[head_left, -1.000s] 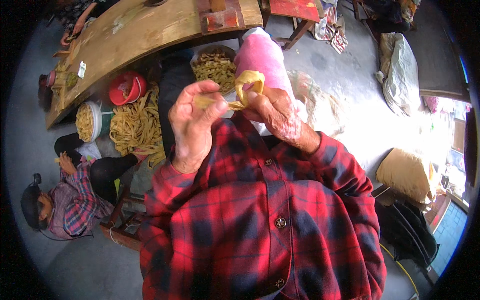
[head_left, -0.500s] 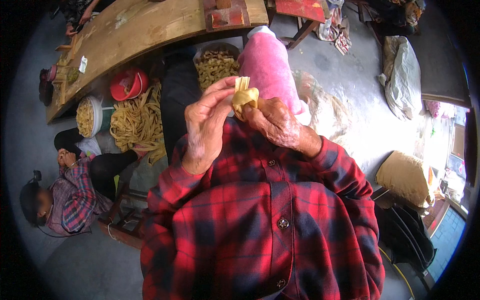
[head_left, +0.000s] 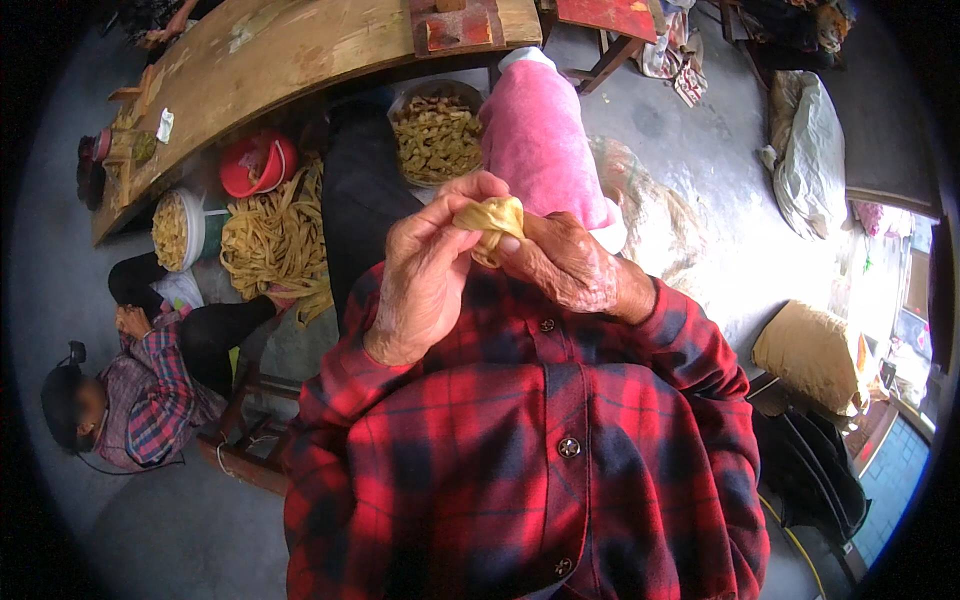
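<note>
Presently, a folded yellow strip [head_left: 493,214] is pinched by the left hand [head_left: 425,268] and, apparently, the right hand [head_left: 570,262]; its folds could be loosened by a slackened pinch.

1. No word, number or sign can be read.
2. The white plastic bag [head_left: 688,85] on the floor beside the red bench [head_left: 606,17] bears red, print-like marks; it is crumpled, and the marks are too small to make out.
3. On the clear container [head_left: 130,147] at the left end of the wooden table [head_left: 290,55], details are too small to tell whether there is a label.
4. Around the bright doorway [head_left: 915,290] at the right, glare washes out the surfaces, so any lettering there cannot be told.
</note>
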